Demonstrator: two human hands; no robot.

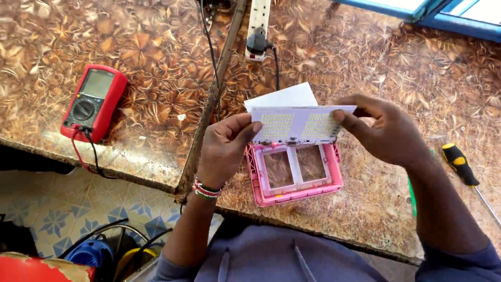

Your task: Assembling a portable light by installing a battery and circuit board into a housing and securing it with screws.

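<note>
My left hand [224, 149] and my right hand [383, 130] hold a white rectangular panel [298, 125] studded with rows of small light dots, one hand at each short end. The panel is tilted up above a pink plastic housing [295, 175] with two clear windows that lies on the patterned brown table [365, 198]. A small red spot shows at the panel's lower edge. A white sheet of paper [284, 97] lies just behind the panel. A beaded bracelet is on my left wrist.
A red multimeter [94, 103] with leads lies at the left. A white power strip [258, 26] with a black plug sits at the top. A yellow-and-black screwdriver [460, 164] lies at the right, a green tool [412, 197] beside my right arm. Table's front edge is near me.
</note>
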